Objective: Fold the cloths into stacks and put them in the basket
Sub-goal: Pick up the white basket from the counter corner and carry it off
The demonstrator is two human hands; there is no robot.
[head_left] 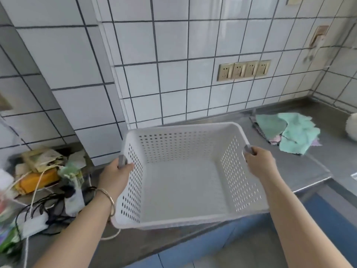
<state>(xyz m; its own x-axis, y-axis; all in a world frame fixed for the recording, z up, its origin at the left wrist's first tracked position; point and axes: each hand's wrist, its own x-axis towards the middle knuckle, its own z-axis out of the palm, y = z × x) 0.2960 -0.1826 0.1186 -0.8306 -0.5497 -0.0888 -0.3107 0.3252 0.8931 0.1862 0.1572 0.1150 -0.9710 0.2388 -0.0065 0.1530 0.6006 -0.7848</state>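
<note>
A white perforated plastic basket (181,144) sits in the middle of the view, over the front of a steel counter, and nothing lies inside it. My left hand (116,175) grips the grey handle on its left side. My right hand (259,161) grips the grey handle on its right side. A loose pile of cloths (289,132), mostly mint green with pink and lilac pieces underneath, lies unfolded on the counter to the right of the basket, near the tiled wall.
The steel counter (301,171) runs along a white tiled wall with a row of sockets (243,70). At left lies clutter: packets (38,169), black cables and a white power strip (34,223). A white object (352,128) sits at the far right edge.
</note>
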